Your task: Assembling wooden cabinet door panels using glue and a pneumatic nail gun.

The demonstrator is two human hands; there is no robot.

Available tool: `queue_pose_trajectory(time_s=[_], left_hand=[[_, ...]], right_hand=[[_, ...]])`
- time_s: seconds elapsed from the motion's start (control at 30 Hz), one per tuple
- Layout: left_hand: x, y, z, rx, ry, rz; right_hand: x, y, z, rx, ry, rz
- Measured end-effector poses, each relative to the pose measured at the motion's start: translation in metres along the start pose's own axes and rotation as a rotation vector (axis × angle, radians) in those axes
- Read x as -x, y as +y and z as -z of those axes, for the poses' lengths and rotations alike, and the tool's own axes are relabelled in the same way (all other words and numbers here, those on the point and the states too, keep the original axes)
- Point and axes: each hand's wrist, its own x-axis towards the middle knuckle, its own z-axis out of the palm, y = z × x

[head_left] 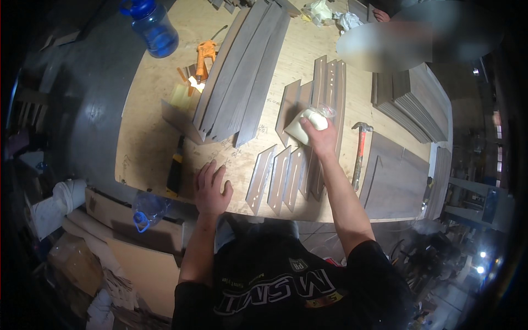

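Observation:
My right hand (323, 135) is wrapped round a soft, bulging plastic bag of white glue (300, 127), with crinkled clear plastic at its top. The bag is held over several grey-brown wooden strips (290, 104) with slanted ends. Beads and dots of pale glue run along the longer strips (333, 82) and along the shorter strips (279, 177) nearer me. My left hand (212, 188) rests palm down on the plywood table (242, 170), fingers spread and holding nothing. Beside it lies a black and yellow tool (176, 165). The bag hides part of the strips below it.
A claw hammer (360, 154) lies right of the strips. Stacked boards (410, 104) and a wide panel (393, 170) lie farther right. Long planks (242, 71), an orange glue gun (205, 58) and a blue jug (154, 30) are at left. A person's hand (380, 15) shows beyond.

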Motion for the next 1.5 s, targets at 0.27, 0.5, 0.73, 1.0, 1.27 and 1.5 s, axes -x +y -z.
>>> queue_pose_trajectory(time_s=[0.27,0.5,0.73,1.0,1.27,1.5], left_hand=[[0.001,-0.001,0.001,0.023,-0.016,-0.001],[-0.002,0.000,0.001,0.021,-0.008,-0.021],[-0.005,0.003,0.004,-0.015,-0.004,-0.018],[-0.003,0.003,0.005,0.013,-0.025,-0.004],[0.000,0.002,0.006,0.003,0.040,-0.019],[0.014,0.010,0.011,0.019,-0.043,-0.037]], right_hand=[[-0.028,-0.002,-0.003,-0.073,0.028,0.018],[-0.070,-0.001,-0.004,-0.102,0.097,0.048],[-0.104,-0.018,-0.010,-0.205,0.142,0.095],[-0.112,-0.006,-0.012,-0.110,0.237,0.103],[0.047,-0.025,0.002,-1.070,0.152,-0.474],[0.188,-0.018,-0.035,-1.442,-0.311,-0.865]])
